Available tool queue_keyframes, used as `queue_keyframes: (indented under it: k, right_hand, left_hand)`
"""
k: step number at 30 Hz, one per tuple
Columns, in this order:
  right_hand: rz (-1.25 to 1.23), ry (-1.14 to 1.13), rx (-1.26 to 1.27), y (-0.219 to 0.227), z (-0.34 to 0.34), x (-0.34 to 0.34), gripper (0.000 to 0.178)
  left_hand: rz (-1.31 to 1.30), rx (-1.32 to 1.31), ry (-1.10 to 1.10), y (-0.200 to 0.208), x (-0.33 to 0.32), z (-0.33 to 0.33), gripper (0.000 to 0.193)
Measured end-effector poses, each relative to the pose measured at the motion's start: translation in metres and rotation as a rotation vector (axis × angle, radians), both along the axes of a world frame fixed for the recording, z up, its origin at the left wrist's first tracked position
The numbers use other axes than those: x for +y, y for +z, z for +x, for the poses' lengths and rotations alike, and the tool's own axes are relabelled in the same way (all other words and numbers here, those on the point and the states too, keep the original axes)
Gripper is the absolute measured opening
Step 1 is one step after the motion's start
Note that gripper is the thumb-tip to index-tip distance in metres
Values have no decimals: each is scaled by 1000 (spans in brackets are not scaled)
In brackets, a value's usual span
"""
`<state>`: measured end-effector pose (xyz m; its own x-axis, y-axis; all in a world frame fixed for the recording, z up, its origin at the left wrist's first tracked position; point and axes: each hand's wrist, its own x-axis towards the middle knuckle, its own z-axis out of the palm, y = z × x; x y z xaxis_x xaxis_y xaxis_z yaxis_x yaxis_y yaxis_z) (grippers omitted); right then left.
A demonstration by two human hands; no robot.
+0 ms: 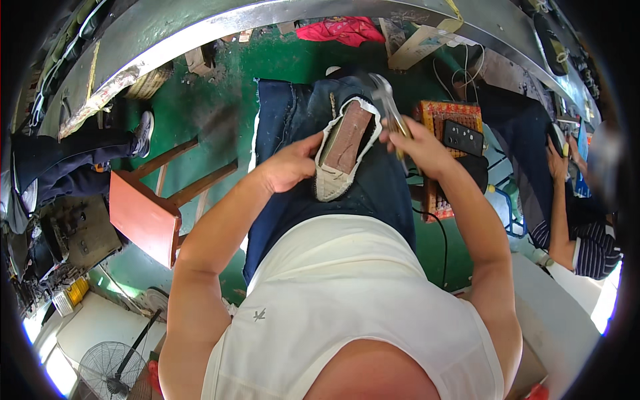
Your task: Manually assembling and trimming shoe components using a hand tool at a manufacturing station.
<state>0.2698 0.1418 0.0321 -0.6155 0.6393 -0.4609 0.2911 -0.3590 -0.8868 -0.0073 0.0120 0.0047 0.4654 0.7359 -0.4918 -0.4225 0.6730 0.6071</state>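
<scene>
On my lap, over a dark blue denim apron [280, 127], rests a pale shoe upper [331, 185], opening upward, with its pointed end toward me. Its white rim stands up around a reddish-brown block, apparently a shoe last [348, 137]. My left hand [293, 163] is closed on the upper's left edge. Along the right side, my right hand [417, 147] grips a hammer [392, 110] by its handle. Its metal head, slightly blurred, is near the far end of the upper. The palm side of both hands is hidden.
A metal bench edge [220, 37] curves across the far side. A red-topped wooden stool [143, 213] is at left, near another person's leg [80, 150]. At right, a black device [463, 138] lies on a red beaded seat [433, 113]; beyond it sits a co-worker [567, 193].
</scene>
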Motion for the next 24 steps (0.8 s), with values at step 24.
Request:
queue_keyframes:
  k: [24]
  right_hand:
    - [878,867,-390,68,-29,-41,45]
  left_hand:
    - [167,491,203,-33,-41,44,101]
